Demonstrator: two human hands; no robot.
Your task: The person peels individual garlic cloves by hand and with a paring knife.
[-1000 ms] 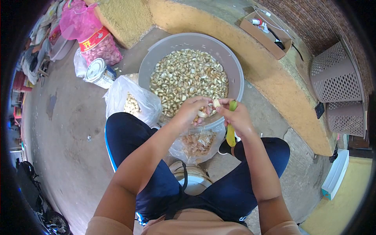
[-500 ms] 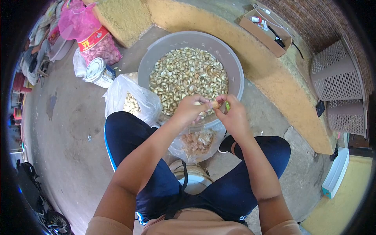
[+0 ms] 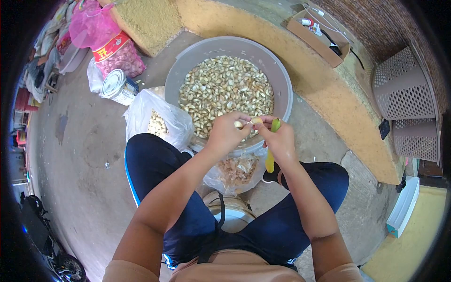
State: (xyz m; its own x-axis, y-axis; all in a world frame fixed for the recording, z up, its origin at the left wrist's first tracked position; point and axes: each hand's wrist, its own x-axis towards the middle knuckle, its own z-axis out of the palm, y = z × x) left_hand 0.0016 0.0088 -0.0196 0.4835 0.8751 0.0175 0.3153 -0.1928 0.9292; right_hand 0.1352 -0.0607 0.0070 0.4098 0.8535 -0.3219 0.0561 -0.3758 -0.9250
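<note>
Over the near rim of a wide grey tub [image 3: 174, 77], my two hands meet fingertip to fingertip. My left hand [image 3: 227, 133] is closed on a garlic clove [image 3: 238, 124] held in its fingers. Another pale clove [image 3: 256, 121] sits between the fingertips of both hands. Closed too, my right hand [image 3: 281, 142] grips a slim yellow-green tool [image 3: 269, 162] that sticks out above and below the fingers; its blade, if any, does not show. Many unpeeled garlic cloves [image 3: 225, 89] fill the tub.
Left of the tub stands a plastic bag [image 3: 176, 124] of peeled cloves. A bag of papery skins [image 3: 237, 175] lies between my knees. Farther left are a paint can [image 3: 120, 88] and a pink mesh sack [image 3: 124, 58]. A cardboard box [image 3: 319, 42] rests on the yellow ledge [image 3: 329, 117].
My right hand has turned, so more of the yellow-green tool shows beneath it. The clove between the fingertips looks paler, and both hands have shifted slightly.
</note>
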